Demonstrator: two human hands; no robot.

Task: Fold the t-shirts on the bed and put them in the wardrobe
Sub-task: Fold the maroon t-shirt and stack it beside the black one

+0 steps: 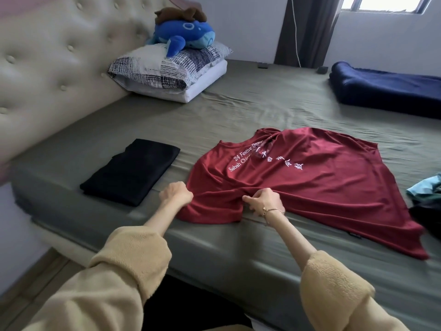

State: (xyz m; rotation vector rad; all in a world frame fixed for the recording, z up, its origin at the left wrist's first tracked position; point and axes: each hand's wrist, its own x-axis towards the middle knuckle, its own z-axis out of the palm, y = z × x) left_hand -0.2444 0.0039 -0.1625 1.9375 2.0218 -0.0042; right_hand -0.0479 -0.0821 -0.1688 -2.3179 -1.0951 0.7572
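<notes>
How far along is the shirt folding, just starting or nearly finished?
Early on. Done: one black shirt lies folded on the bed. In hand: the red shirt is spread out flat, with the left hand and right hand gripping its near sleeve edge. Left: a small heap of clothes at the right edge waits unfolded. No wardrobe is in view, so nothing looks put away yet.

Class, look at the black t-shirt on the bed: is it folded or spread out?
Folded. The black t-shirt lies as a compact rectangle with layered edges, apart from both hands, left of the red t-shirt, which lies spread.
</notes>
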